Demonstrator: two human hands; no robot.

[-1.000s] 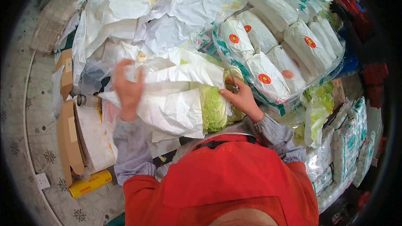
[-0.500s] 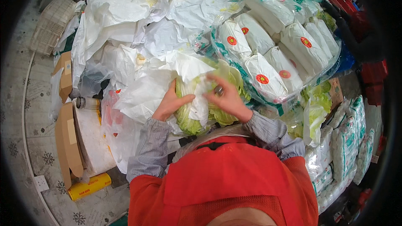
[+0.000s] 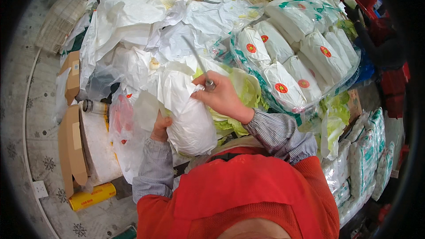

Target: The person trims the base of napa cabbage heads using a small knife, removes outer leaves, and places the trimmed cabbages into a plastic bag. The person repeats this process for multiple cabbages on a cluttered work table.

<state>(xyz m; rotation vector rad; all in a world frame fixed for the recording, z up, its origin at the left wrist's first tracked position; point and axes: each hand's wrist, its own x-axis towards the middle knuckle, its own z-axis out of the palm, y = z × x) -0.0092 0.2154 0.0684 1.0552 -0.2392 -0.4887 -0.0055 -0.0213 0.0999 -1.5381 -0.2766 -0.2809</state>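
Observation:
A Chinese cabbage (image 3: 166,113), mostly covered by white wrapping paper (image 3: 190,126), stands tilted in front of me. My left hand (image 3: 161,126) grips its left side, thumb on a bit of bare pale green; the other fingers are hidden behind it. My right hand (image 3: 223,99) pinches the upper edge of the paper. A thin knife (image 3: 195,55) is also held in that hand, blade pointing up and away, the round handle end showing by the knuckles. Loose cabbage leaves (image 3: 245,90) lie just behind and right of the wrapped head.
Sheets of white paper (image 3: 128,11) cover the left and middle. A clear bag of paper-wrapped heads with red stickers (image 3: 283,86) sits at right. A second knife (image 3: 203,0) lies at the back. Cardboard (image 3: 71,146) and a yellow roll (image 3: 93,196) are at left, packed bags (image 3: 367,150) at right.
The cabbage was partly bare with both hands on top; now paper is drawn over it. My left hand has moved down its left side, and the right hand's knife blade has come into view.

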